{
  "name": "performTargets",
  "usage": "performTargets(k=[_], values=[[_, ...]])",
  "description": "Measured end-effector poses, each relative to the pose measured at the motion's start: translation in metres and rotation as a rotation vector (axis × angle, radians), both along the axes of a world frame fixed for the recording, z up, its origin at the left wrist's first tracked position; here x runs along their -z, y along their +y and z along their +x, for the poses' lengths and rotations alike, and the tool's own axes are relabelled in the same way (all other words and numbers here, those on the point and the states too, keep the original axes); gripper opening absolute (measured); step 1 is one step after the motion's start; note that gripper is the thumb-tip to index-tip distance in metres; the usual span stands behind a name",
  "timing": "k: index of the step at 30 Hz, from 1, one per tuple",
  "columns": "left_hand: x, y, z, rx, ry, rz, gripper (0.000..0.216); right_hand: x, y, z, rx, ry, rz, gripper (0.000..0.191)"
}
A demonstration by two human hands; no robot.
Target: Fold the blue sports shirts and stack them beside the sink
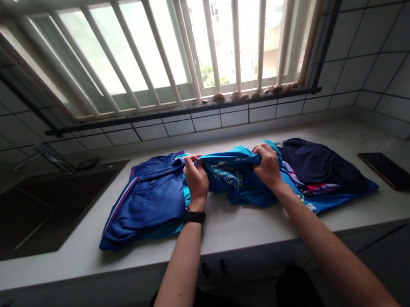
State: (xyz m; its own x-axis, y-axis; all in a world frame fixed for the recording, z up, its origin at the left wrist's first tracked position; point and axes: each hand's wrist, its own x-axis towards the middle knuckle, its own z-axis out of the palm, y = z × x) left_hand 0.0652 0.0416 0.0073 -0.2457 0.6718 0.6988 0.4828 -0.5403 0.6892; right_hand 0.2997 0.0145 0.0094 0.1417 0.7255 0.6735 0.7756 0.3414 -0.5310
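The pale surface (pixel 238 233), with a dark sink (pixel 74 203) set into its left end, carries a blue clothes pile (pixel 141 199) left of centre, a navy-topped clothes pile (pixel 315 160) farther right and, just beside that, a dark phone (pixel 393 171).

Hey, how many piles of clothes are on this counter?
2: a blue fabric pile with a striped edge beside the left hand, and a navy-topped fabric pile beside the right hand. The held bright-blue printed garment isn't counted.
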Motion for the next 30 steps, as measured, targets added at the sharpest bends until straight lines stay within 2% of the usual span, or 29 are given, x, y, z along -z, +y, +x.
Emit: performTargets(k=[2,4,6,9,12,13,16,18,22,24,26,28,29,30], values=[[-0.001,-0.003,0.001,0.08,0.063,-0.099,0.009,0.001,0.001,0.003,0.03,-0.015,-0.019,0.011],[-0.004,-0.006,0.0,0.237,0.108,-0.205,0.02,0.0,0.001,0.006,0.022,-0.039,-0.017,0.005],[-0.006,-0.01,0.0,0.377,0.103,-0.298,0.033,-0.002,-0.001,0.007,-0.027,-0.074,0.03,0.01],[-0.007,-0.015,0.003,0.519,0.109,-0.362,0.025,-0.006,-0.007,0.005,-0.087,-0.094,0.098,0.011],[-0.006,-0.018,0.009,0.661,0.218,-0.329,0.068,-0.009,-0.011,0.001,-0.167,-0.077,0.1,0.007],[-0.005,-0.019,0.01,0.674,0.257,-0.32,0.066,-0.009,-0.012,0.0,-0.224,-0.08,0.089,0.008],[-0.004,-0.018,0.013,0.605,0.328,-0.302,0.025,-0.007,-0.011,0.0,-0.393,-0.116,0.029,0.015],[-0.004,-0.017,0.012,0.497,0.318,-0.271,0.01,-0.006,-0.01,0.0,-0.419,-0.135,0.008,0.02],[-0.006,-0.012,0.007,0.156,0.165,-0.19,0.019,-0.008,-0.01,0.004,-0.283,-0.087,0.034,0.017],[-0.006,-0.01,0.003,0.03,0.05,-0.138,0.018,-0.012,-0.011,0.008,-0.279,-0.029,-0.007,0.011],[-0.004,-0.007,0.001,-0.031,-0.037,-0.089,0.016,-0.016,-0.013,0.011,-0.474,0.03,-0.164,0.026],[-0.003,-0.006,-0.001,-0.03,-0.054,-0.052,0.02,-0.019,-0.014,0.012,-0.731,0.115,-0.369,0.056],[-0.002,-0.006,-0.001,-0.017,-0.045,-0.04,0.022,-0.019,-0.014,0.012,-0.805,0.162,-0.445,0.067],[-0.001,-0.006,0.0,-0.004,-0.034,-0.03,0.025,-0.019,-0.013,0.011,-0.817,0.201,-0.482,0.073]])
